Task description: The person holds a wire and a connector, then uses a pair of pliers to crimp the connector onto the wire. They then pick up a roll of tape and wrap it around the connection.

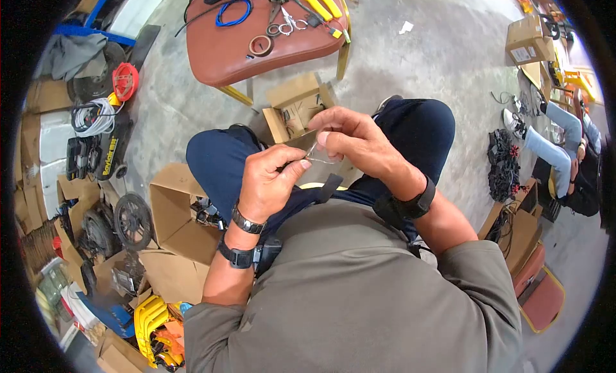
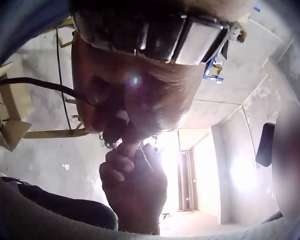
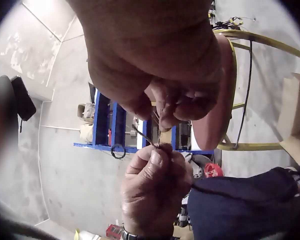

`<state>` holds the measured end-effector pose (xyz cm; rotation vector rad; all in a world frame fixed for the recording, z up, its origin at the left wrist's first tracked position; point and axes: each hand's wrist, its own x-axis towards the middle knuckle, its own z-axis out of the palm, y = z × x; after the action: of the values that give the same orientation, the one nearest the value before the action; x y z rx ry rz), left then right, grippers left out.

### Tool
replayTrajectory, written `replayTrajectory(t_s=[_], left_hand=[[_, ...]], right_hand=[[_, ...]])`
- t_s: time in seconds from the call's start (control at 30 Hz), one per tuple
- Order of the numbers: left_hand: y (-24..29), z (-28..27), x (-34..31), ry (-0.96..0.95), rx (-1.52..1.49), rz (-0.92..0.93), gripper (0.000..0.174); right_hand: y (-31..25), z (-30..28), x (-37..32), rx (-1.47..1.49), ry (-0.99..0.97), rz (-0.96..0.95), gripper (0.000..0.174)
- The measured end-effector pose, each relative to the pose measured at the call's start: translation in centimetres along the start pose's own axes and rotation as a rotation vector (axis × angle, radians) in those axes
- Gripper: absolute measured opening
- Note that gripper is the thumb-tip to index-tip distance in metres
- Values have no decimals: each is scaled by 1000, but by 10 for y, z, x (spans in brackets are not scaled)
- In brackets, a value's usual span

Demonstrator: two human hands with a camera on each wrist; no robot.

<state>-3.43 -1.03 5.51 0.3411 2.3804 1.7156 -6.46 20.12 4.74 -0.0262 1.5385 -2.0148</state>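
Both hands meet in front of the lap in the head view. My left hand (image 1: 266, 180) pinches a dark thin cable between thumb and bent index finger. In the right wrist view a short wire end (image 3: 142, 134) sticks up out of that grip. The black cable (image 2: 40, 82) trails away from the hands in the left wrist view. Just above sits my right hand (image 1: 362, 145), its thumb and index finger pinching at the thin wire strands (image 1: 310, 152). Its fingertips (image 3: 166, 120) are close to the left thumb, and the curled fingers partly hide the strands.
Ahead stands a brown padded seat (image 1: 269, 46) with scissors (image 1: 287, 26), a tape roll (image 1: 260, 46), a blue cable loop (image 1: 233, 12) and a yellow-handled tool (image 1: 323, 6). Below it is an open cardboard box (image 1: 278, 125). More boxes (image 1: 174, 209) lie left; a seated person (image 1: 568, 158) is right.
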Motion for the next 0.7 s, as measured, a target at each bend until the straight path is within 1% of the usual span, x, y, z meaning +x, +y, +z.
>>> replayTrajectory(t_s=[0.03,0.13,0.23,0.43,0.53,0.63,0.7], left_hand=[[-1,-1,0,3,-14,-7,6],[2,-5,2,-35,-37,-23,6],[2,-3,1,-68,-44,-22,5],[4,-4,1,-136,-30,-34,6],[7,-5,3,-152,-7,10,6],[9,-8,4,-184,54,52,6],[7,-11,3,-206,46,54,7]], right_hand=[[-1,1,-1,19,8,2,35],[5,1,-1,-35,9,-132,34],[8,3,-1,-34,15,-225,30],[0,2,1,-147,13,-189,22],[-6,0,3,-229,-11,-142,27],[-9,1,6,-214,-31,-137,27],[-9,-5,8,-76,-87,-56,29]])
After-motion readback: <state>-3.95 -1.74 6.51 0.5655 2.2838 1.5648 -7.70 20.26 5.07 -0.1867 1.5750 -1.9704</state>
